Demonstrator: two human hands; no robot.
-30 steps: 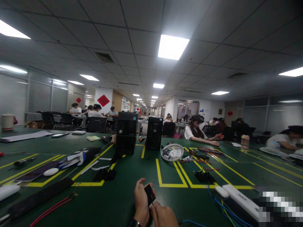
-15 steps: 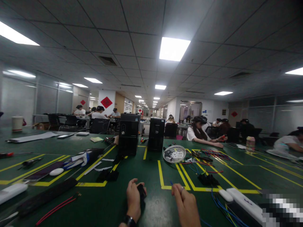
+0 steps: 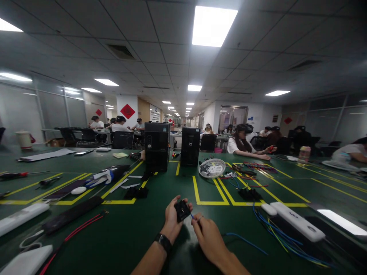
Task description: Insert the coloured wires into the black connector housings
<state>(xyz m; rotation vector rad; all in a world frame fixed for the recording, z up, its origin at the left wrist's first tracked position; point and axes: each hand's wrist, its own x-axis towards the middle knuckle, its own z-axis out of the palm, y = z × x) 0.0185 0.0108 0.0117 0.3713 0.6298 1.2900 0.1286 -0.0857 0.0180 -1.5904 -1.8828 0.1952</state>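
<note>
In the head view my left hand (image 3: 172, 219) is closed around a small black plastic housing (image 3: 182, 210), its face with recesses turned up toward me. A blue wire (image 3: 246, 241) is pinched between the thumb and fingers of my right hand (image 3: 208, 233). The wire's short end pokes out toward the housing's right edge; whether it touches or enters is too small to tell. Its long tail comes out beyond my right hand and lies over the green table (image 3: 114, 244). My left wrist wears a black watch (image 3: 164, 243).
Two black computer towers (image 3: 156, 147) stand ahead. Right of them lie a white basket (image 3: 212, 169), tangled wires and black parts (image 3: 249, 194). A white power strip (image 3: 296, 221) and blue wires are near right; red wires (image 3: 82, 228) near left. A co-worker (image 3: 243, 143) sits across.
My hands have come together, the right moving left with the blue wire toward the black housing. The housing has turned so its recessed face shows. The whole view has tilted slightly downward.
</note>
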